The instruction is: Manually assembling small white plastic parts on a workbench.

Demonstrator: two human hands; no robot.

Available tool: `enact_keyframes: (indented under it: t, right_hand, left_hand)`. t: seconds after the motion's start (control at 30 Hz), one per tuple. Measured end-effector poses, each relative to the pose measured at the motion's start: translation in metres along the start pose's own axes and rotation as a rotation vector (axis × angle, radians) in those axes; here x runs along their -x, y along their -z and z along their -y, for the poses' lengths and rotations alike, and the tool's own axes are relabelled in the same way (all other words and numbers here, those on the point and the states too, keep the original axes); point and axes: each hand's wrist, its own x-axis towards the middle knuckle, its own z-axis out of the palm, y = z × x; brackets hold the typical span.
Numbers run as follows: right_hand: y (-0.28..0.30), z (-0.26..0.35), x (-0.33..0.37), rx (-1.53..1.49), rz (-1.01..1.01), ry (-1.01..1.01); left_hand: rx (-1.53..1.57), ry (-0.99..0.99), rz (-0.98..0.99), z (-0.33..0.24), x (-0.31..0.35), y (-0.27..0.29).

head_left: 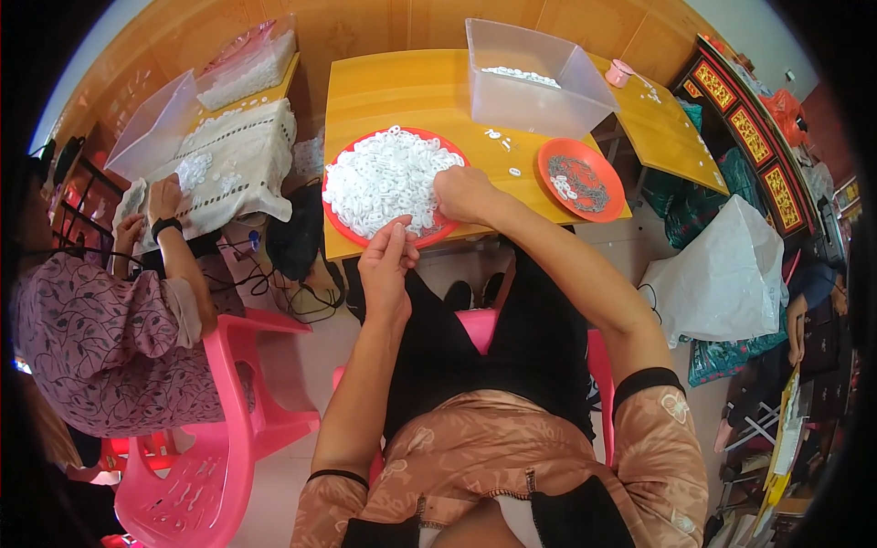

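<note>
lying heaped in a red plate (332, 212), the white bits (376, 183) sit, in the head view, at 12 o'clock from the left hand (385, 263) and at 9 o'clock from the right hand (464, 194). the heap is round, so it has no long axis; single bits point every way. the right hand is at the heap's 3 o'clock edge, fingers curled inward, tips hidden; i cannot tell what they grip. the left hand is at the plate's 6 o'clock rim, thumb near its fingers; whether they pinch a bit, i cannot tell. the hands are near each other but apart. the right is nearer the orange dish (616, 180) of grey bits (598, 196), at 3 o'clock from it; a clear bin (516, 108) stands at 1 o'clock.
</note>
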Motion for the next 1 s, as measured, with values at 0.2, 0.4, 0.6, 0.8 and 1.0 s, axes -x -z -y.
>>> enact_keyframes:
  t: [0.2,0.4,0.6,0.8,1.0]
  right_hand:
    - [0.0,-0.004,0.007,-0.094,0.029,0.16]
    - [0.004,-0.006,0.028,-0.603,-0.219,0.096]
    - [0.008,0.006,0.06,-1.197,-0.243,-0.031]
    - [0.012,0.025,0.081,-1.288,-0.158,0.004]
    - [0.003,0.029,0.081,-1.316,-0.188,0.079]
  left_hand:
    - [-0.003,0.001,0.021,0.003,0.002,0.001]
    - [-0.03,0.007,0.019,0.0,0.003,-0.002]
    - [-0.083,-0.004,0.05,0.001,0.005,-0.004]
    - [-0.073,-0.027,0.08,0.002,0.007,-0.005]
    - [-0.084,-0.075,0.102,-0.001,0.011,-0.01]
